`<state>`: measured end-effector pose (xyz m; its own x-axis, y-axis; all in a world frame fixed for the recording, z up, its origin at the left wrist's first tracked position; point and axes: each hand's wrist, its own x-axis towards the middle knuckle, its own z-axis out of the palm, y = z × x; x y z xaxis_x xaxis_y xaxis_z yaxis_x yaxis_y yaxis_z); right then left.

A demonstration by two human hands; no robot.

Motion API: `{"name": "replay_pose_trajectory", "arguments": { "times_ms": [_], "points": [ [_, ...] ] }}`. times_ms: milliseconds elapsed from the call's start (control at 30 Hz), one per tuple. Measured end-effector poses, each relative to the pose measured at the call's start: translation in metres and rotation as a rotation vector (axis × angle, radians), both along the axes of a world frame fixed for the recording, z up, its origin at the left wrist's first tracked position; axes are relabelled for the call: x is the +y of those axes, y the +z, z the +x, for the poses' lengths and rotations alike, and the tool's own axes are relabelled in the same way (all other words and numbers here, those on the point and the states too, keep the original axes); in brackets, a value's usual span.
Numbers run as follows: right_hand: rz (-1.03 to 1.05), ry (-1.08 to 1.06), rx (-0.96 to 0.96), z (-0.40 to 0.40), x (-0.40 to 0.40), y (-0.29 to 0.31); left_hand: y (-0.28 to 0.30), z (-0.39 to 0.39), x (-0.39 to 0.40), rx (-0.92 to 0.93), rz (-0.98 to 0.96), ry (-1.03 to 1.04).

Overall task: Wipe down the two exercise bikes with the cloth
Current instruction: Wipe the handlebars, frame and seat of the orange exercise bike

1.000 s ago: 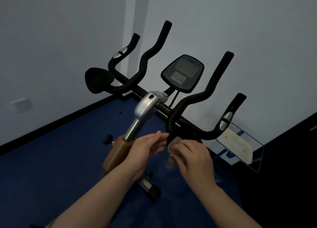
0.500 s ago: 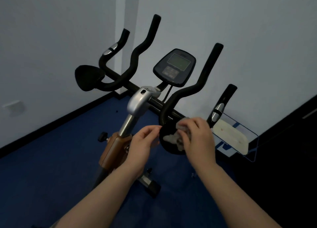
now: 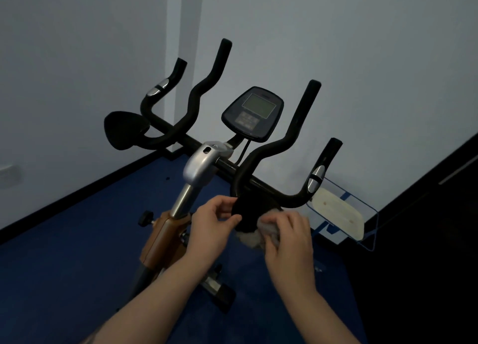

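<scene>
Both hands have stayed low by the right elbow pad while the pale, crumpled cloth (image 3: 254, 234) has slid a little lower, so it now bunches under the near end of the round black elbow pad (image 3: 248, 209) on the black exercise bike handlebar (image 3: 261, 160). The right hand (image 3: 287, 236) has its fingers curled round the cloth and presses it up against the pad. The left hand (image 3: 212, 226) pinches the pad's left edge with thumb and fingers to keep it steady. The cloth looks soft, light and floppy, so it is best held bunched in the whole hand, not by one corner. It is a lump with no clear long side. The bike looks heavy and stiff, and its foam grips look a bit squashy. The handlebar runs from far left to near right, and its four horns point up toward the grey wall (image 3: 362, 59). Only one bike shows.
</scene>
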<state>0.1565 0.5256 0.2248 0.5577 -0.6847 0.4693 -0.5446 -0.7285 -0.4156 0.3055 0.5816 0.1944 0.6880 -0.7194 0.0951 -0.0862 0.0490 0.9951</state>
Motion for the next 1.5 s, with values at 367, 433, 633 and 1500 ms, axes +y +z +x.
{"name": "replay_pose_trajectory", "arguments": {
  "times_ms": [367, 433, 633, 1500],
  "points": [
    [0.381, -0.008, -0.318, -0.006, -0.026, 0.01, 0.003, 0.008, 0.001, 0.01, 0.009, -0.063],
    [0.388, -0.056, -0.241, -0.014, -0.026, 0.008, 0.004, 0.009, 0.0, -0.001, 0.02, -0.077],
    [0.139, -0.271, 0.138, -0.011, -0.018, 0.017, 0.003, 0.009, 0.001, -0.025, 0.017, -0.075],
    [0.565, 0.238, -0.322, -0.002, -0.054, -0.01, 0.006, -0.028, -0.005, -0.073, 0.099, 0.291]
  ]
}}
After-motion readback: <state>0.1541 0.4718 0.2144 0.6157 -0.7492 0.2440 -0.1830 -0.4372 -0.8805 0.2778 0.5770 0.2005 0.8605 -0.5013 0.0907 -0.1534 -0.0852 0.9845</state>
